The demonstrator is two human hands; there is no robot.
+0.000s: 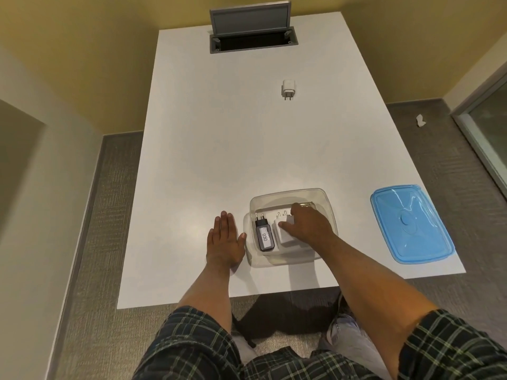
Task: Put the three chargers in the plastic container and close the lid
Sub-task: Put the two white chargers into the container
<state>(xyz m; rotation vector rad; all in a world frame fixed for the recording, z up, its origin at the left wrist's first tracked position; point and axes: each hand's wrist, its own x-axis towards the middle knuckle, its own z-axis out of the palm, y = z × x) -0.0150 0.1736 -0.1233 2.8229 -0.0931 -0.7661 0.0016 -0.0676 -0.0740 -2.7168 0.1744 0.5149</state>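
The clear container (pixel 292 226) holds a black charger (pixel 264 236) and a white charger (pixel 284 231) gripped by the right hand (pixel 308 224); the left hand (pixel 226 239) rests flat, empty; third charger (pixel 289 89) and blue lid (pixel 410 222) lie apart

White table (pixel 219 149), clear see-through plastic container (pixel 327 204), translucent blue lid (pixel 411 223). One charger is black (pixel 264 237) with a white label, the other two are white (pixel 284 229) (pixel 289 89). Sleeves (pixel 192 344) are dark plaid with pale green lines. Walls mustard yellow, carpet grey, hatch (pixel 251 20) grey metal.
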